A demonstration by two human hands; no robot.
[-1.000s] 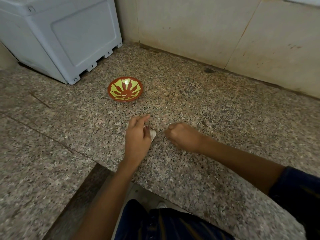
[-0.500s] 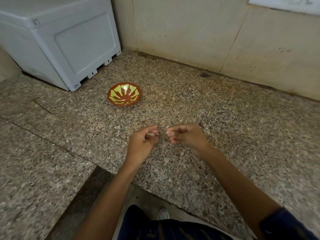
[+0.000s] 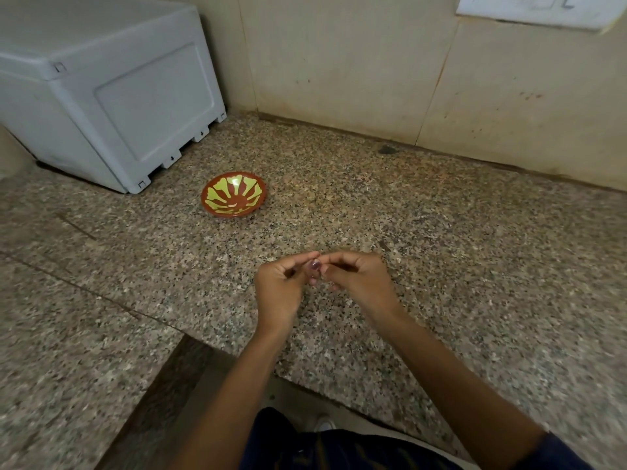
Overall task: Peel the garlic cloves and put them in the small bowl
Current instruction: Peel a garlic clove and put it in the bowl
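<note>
Speckled granite counter [image 3: 441, 266] with a tiled wall behind. Nearest the camera, both forearms reach forward over the counter edge. Left hand [image 3: 281, 290] and right hand [image 3: 359, 283] meet just above the stone, fingers curled, together pinching a garlic clove [image 3: 315, 265] between their fingertips. The clove is small and pale with a purplish tint; whether skin remains on it is hard to tell. Farther back and to the left sits the small bowl [image 3: 234, 195], red-brown with yellow-green petal markings. Beyond it, a grey plastic box [image 3: 112, 96].
</note>
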